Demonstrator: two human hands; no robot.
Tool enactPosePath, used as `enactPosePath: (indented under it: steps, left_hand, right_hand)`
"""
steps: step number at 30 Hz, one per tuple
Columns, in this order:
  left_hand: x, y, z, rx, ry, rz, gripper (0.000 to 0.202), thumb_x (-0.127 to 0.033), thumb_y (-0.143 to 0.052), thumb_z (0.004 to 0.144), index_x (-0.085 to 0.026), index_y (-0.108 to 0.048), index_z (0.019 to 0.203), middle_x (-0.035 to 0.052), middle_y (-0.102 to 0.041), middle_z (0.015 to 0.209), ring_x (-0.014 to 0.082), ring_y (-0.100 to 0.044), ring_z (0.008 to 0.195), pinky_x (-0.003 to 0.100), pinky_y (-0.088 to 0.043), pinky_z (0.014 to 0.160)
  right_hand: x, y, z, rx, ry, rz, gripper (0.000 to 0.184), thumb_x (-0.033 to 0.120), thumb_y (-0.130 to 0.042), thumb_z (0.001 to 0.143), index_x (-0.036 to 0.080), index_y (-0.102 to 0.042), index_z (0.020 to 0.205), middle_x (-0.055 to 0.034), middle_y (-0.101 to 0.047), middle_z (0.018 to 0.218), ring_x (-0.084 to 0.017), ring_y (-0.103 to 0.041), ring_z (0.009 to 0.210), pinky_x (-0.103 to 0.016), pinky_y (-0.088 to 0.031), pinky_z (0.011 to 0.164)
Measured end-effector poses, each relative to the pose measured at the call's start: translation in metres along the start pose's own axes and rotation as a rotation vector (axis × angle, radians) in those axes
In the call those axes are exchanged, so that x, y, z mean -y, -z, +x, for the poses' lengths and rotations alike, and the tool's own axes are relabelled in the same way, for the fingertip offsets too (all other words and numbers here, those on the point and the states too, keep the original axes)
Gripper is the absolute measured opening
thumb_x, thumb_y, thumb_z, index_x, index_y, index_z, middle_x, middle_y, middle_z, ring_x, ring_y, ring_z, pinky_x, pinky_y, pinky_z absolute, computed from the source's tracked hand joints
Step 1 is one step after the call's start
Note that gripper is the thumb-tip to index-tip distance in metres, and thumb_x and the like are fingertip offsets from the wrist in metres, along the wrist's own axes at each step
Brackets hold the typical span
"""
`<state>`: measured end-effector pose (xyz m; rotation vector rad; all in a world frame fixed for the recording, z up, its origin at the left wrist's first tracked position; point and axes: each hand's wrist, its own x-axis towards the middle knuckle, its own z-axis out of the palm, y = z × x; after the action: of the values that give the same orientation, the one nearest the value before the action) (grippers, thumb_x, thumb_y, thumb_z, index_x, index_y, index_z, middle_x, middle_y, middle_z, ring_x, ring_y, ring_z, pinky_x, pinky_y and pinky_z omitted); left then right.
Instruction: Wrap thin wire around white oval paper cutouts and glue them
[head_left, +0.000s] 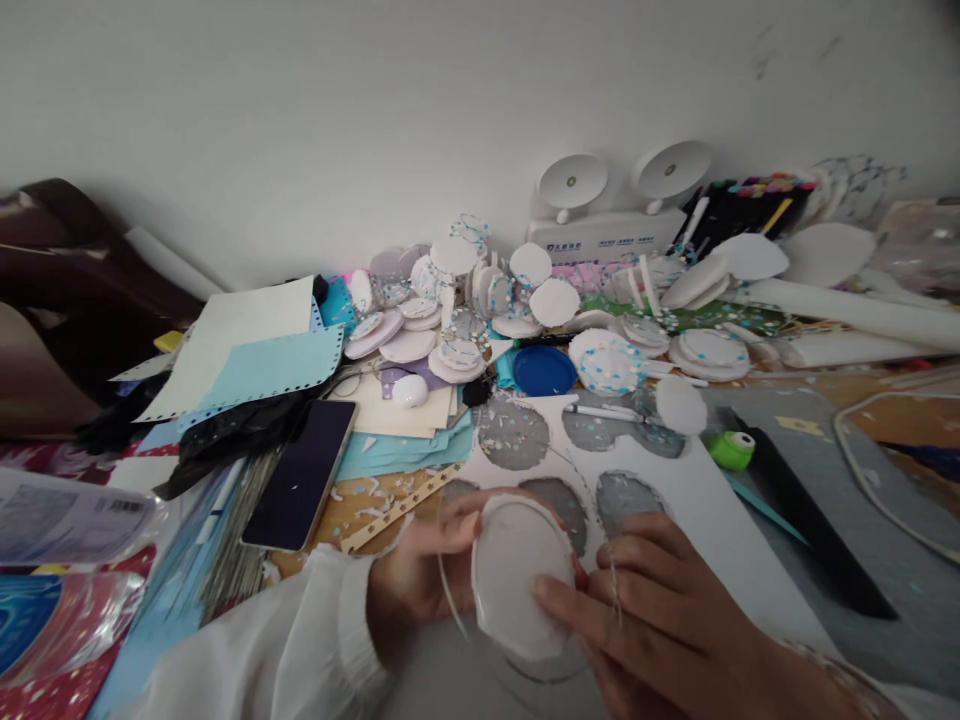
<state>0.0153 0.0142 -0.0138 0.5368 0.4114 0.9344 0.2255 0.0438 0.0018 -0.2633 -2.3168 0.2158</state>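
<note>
Just above the worktop, a white round disc [517, 575], seemingly cut paper with a layered edge, faces up towards me. My left hand [420, 575] grips its left and far edge, the fingers partly hidden behind it. On the right, my right hand [667, 605] has the index fingertip pressed on the disc's face, with the other fingers curled at its edge. A thin cord or wire loops past both hands. Beneath them lies a white sheet [720, 535] with several round holes cut through it, showing a grey mat [862, 480].
Behind, white discs [555, 302] with blue-dotted strands are heaped against the wall. A blue lid [544, 371], a pen [607, 411] and a green cutter [731, 450] lie nearby. Left are a phone [300, 475], a patterned strip [401, 508] and coloured paper [277, 365].
</note>
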Motion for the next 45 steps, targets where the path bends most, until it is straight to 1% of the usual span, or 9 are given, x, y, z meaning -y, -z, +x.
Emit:
enactPosePath:
  steps: [4,10,16,23,27,30,33,37,45]
  left_hand:
    - [0.001,0.0,0.001,0.018,0.019,-0.005,0.065,-0.054,-0.076,0.067,-0.005,-0.068,0.109,0.0163,-0.07,0.094,0.0242,-0.065,0.083,0.03,-0.048,0.073]
    - [0.001,0.004,-0.002,0.035,-0.008,-0.006,0.067,-0.056,-0.071,0.071,-0.003,-0.067,0.111,0.0194,-0.073,0.093,0.0278,-0.068,0.081,0.032,-0.049,0.071]
    - [0.002,0.005,-0.001,0.088,0.045,-0.042,0.067,-0.056,-0.073,0.068,-0.006,-0.068,0.111,0.0162,-0.074,0.095,0.0235,-0.068,0.081,0.028,-0.051,0.07]
    - [0.0,0.002,0.0,0.08,0.043,-0.037,0.065,-0.054,-0.075,0.067,-0.006,-0.069,0.11,0.0171,-0.074,0.095,0.024,-0.068,0.083,0.029,-0.051,0.072]
    - [-0.001,0.002,0.0,0.072,0.043,-0.023,0.064,-0.055,-0.074,0.067,-0.006,-0.069,0.109,0.0166,-0.073,0.091,0.0228,-0.066,0.075,0.028,-0.049,0.065]
    - [0.001,0.006,0.001,0.034,0.023,-0.013,0.07,-0.056,-0.077,0.061,-0.006,-0.069,0.109,0.0151,-0.072,0.092,0.0226,-0.064,0.075,0.028,-0.047,0.066]
    - [0.003,0.009,0.001,0.017,0.025,-0.012,0.075,-0.056,-0.078,0.057,-0.005,-0.068,0.111,0.0159,-0.071,0.095,0.0251,-0.064,0.081,0.031,-0.047,0.071]
    - [0.004,0.01,0.0,0.014,0.022,-0.008,0.078,-0.056,-0.078,0.057,-0.005,-0.067,0.115,0.0167,-0.071,0.098,0.0251,-0.064,0.08,0.034,-0.047,0.075]
    - [0.002,0.011,-0.001,0.039,0.065,-0.012,0.079,-0.054,-0.081,0.055,-0.005,-0.067,0.115,0.0162,-0.071,0.095,0.0251,-0.064,0.081,0.031,-0.047,0.072]
  right_hand:
    - [0.001,0.004,0.0,0.017,0.016,-0.035,0.038,-0.002,-0.047,0.082,0.014,-0.064,0.112,0.001,-0.071,0.074,-0.015,-0.06,0.068,-0.034,-0.044,0.082]
    - [0.002,0.008,0.004,-0.098,-0.032,0.029,0.031,-0.007,-0.052,0.075,0.01,-0.066,0.098,-0.0005,-0.068,0.073,-0.012,-0.058,0.067,-0.03,-0.049,0.076]
    - [0.004,0.007,0.007,-0.131,-0.05,0.032,0.02,-0.004,-0.056,0.082,0.012,-0.068,0.081,0.0004,-0.067,0.069,-0.01,-0.056,0.065,-0.028,-0.049,0.077]
    - [0.009,0.007,0.004,-0.145,-0.098,0.072,0.017,0.001,-0.057,0.088,0.014,-0.068,0.085,0.0001,-0.069,0.07,-0.01,-0.059,0.065,-0.027,-0.049,0.078]
    - [0.012,0.001,0.0,-0.172,-0.413,0.363,0.014,0.007,-0.056,0.086,0.02,-0.062,0.084,-0.0004,-0.064,0.069,-0.012,-0.058,0.063,-0.025,-0.049,0.064]
    - [0.009,-0.006,-0.005,0.075,-0.81,0.881,0.029,0.035,-0.054,0.094,0.021,-0.059,0.069,0.0013,-0.057,0.057,-0.009,-0.046,0.047,-0.02,-0.037,0.043]
    - [0.007,-0.014,-0.01,0.286,-1.038,1.37,0.05,0.062,-0.054,0.089,0.019,-0.057,0.065,0.0063,-0.045,0.045,-0.005,-0.031,0.035,-0.017,-0.022,0.034]
    - [0.008,-0.017,-0.01,0.289,-1.138,1.55,0.057,0.071,-0.063,0.078,0.018,-0.054,0.057,0.0077,-0.039,0.042,-0.003,-0.03,0.032,-0.015,-0.015,0.03]
    - [0.011,-0.013,-0.003,0.255,-1.241,1.615,0.059,0.071,-0.072,0.069,0.018,-0.053,0.051,0.0091,-0.034,0.039,-0.002,-0.029,0.031,-0.013,-0.012,0.028]
